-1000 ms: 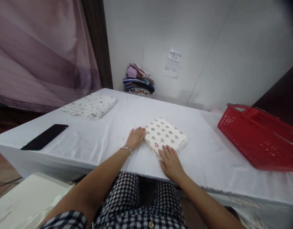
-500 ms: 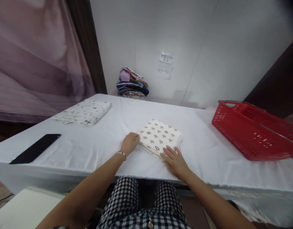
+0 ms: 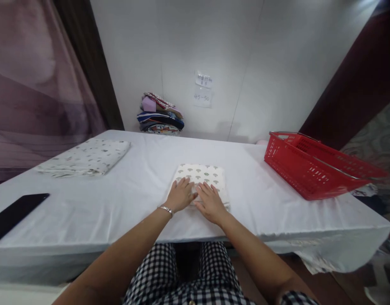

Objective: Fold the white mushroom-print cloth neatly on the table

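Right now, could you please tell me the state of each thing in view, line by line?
Left hand: open, resting on the patterned cloth
Right hand: open, resting on it
Patterned cloth: folded, flat
Second cloth: folded, flat
Black slab: flat, partly out of frame
Red basket: upright, top open
Fabric stack: folded, piled
White tablecloth: spread, overhanging
Paper signs: posted flat

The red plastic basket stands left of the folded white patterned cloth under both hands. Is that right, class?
Left is wrong: the head view shows the red plastic basket standing right of the folded white patterned cloth under the left hand and right hand.
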The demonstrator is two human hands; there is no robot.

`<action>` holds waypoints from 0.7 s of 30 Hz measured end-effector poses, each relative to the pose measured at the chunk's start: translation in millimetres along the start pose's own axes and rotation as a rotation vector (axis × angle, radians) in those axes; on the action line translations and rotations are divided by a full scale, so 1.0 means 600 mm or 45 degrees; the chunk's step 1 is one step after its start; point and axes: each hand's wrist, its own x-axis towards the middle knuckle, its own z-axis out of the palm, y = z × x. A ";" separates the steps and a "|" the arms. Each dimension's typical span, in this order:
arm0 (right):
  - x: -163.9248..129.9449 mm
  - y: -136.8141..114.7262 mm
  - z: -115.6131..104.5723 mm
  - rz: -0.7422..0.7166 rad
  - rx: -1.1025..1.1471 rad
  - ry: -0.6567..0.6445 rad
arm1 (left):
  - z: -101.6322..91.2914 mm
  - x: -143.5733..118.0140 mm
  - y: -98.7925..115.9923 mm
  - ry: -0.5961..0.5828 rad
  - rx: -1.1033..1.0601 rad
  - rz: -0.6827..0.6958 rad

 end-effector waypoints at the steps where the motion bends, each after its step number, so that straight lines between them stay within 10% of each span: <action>1: 0.004 -0.001 0.012 0.036 0.001 -0.033 | 0.008 -0.001 -0.001 -0.035 0.009 -0.010; 7: -0.002 0.034 0.035 0.072 0.234 -0.078 | 0.030 -0.016 -0.008 -0.025 0.043 -0.010; 13: 0.032 0.149 0.005 0.604 0.346 0.419 | 0.031 -0.002 -0.021 -0.110 -0.024 -0.031; 21: 0.066 0.206 0.036 0.938 0.305 0.400 | 0.014 0.059 -0.035 -0.152 -0.067 -0.106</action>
